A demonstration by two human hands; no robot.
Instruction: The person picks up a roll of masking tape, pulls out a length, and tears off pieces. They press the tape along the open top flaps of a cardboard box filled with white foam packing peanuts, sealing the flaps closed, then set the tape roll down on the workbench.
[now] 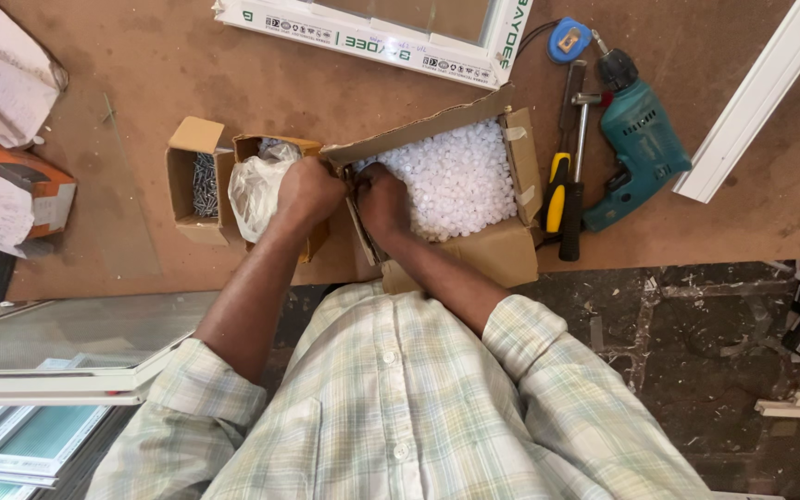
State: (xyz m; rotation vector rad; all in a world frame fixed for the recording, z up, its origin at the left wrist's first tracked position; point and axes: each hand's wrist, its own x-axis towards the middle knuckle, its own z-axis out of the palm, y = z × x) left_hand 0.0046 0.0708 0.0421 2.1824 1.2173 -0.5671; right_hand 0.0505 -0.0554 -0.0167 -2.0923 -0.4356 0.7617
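Both hands, left hand [307, 193] and right hand [381, 199], are curling closed fingers around the torn flap of the brown cardboard box [502, 250], holding it open; small white plastic caps [460, 176] are lying just beyond the fingertips.

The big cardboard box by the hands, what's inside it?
The cardboard box is filled with small white plastic pieces, heaped nearly to the rim. The right hand covers its near-left corner beside the left hand; anything beneath the top layer is hidden.

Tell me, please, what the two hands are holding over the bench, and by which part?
Both the left hand and the right hand grip the left side flap of the cardboard box filled with small white plastic pieces, closing on its upper edge.
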